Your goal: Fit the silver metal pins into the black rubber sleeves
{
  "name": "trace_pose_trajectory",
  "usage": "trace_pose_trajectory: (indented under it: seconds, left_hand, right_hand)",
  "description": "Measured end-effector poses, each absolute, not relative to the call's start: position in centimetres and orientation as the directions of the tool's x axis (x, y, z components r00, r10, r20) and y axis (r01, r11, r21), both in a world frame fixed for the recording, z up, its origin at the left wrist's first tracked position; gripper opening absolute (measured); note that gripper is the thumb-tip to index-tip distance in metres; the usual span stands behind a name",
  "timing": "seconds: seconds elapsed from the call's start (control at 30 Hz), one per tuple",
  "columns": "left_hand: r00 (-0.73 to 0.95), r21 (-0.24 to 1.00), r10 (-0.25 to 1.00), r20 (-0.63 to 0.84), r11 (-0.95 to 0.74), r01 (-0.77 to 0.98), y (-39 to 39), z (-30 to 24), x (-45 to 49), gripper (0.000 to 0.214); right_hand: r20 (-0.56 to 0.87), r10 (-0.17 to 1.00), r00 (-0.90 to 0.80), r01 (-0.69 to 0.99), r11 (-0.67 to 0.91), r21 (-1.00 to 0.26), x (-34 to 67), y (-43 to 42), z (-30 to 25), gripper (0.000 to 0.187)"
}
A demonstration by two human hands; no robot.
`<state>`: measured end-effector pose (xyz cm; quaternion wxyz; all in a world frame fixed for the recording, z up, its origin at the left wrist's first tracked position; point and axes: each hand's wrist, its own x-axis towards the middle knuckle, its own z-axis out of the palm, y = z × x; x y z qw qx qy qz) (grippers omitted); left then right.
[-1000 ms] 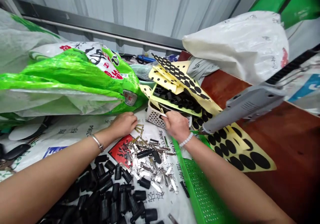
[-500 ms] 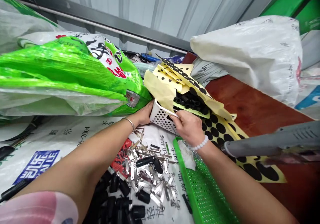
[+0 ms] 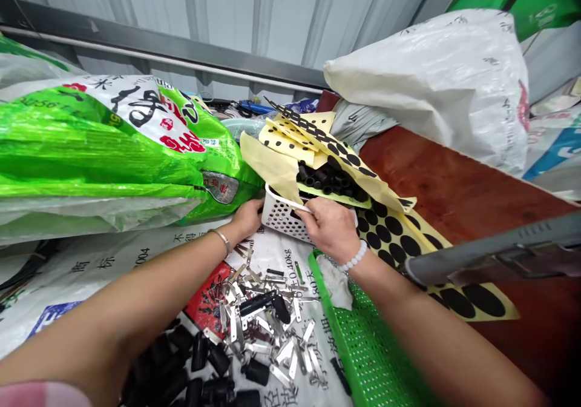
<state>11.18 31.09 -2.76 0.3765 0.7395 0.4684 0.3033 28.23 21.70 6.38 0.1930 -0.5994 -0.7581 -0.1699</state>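
White perforated plastic forms the basket (image 3: 284,216), gripped at its rim by the right hand (image 3: 329,228), fingers curled closed over the edge. The left hand (image 3: 247,220) is pressed to the basket's end, its grip unclear. Below, metal clips (image 3: 285,351) are strewn over a printed woven sack (image 3: 91,261), beside a green mesh tray (image 3: 363,340) — the arms reaching forward.

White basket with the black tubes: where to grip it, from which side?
Best grip is probably the near rim of the white basket, coming from the camera side. That perforated wall is bare and its top edge is exposed, while yellow backing sheets drape over the far side. The left hand is at the basket's left end, and the right hand is already over the rim.
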Motion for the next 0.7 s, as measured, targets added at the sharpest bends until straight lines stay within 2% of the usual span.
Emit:
trace_pose_trajectory:
  seconds: [0.13, 0.2, 0.3, 0.7]
  left_hand:
    - [0.543, 0.674, 0.831, 0.121, -0.471, 0.569, 27.7, -2.1, 7.8, 0.026]
    - [0.577, 0.610, 0.810, 0.107, -0.512, 0.605, 26.2, -1.9, 6.2, 0.022]
    - [0.585, 0.534, 0.805, 0.093, -0.536, 0.653, 24.6, -1.5, 4.5, 0.027]
    - [0.574, 0.439, 0.809, 0.130, -0.566, 0.698, 24.4, -1.3, 5.6, 0.039]
  right_hand:
    - [0.403, 0.896, -0.186, 0.981, 0.188, 0.035, 26.6, 21.8, 5.7, 0.023]
    - [0.368, 0.912, -0.180, 0.983, 0.177, 0.043, 25.6, 21.8, 5.2, 0.022]
    - [0.353, 0.921, -0.168, 0.986, 0.161, 0.050, 24.6, 21.7, 4.4, 0.022]
    - [0.339, 0.926, -0.167, 0.986, 0.160, 0.047, 24.6, 21.3, 4.7, 0.030]
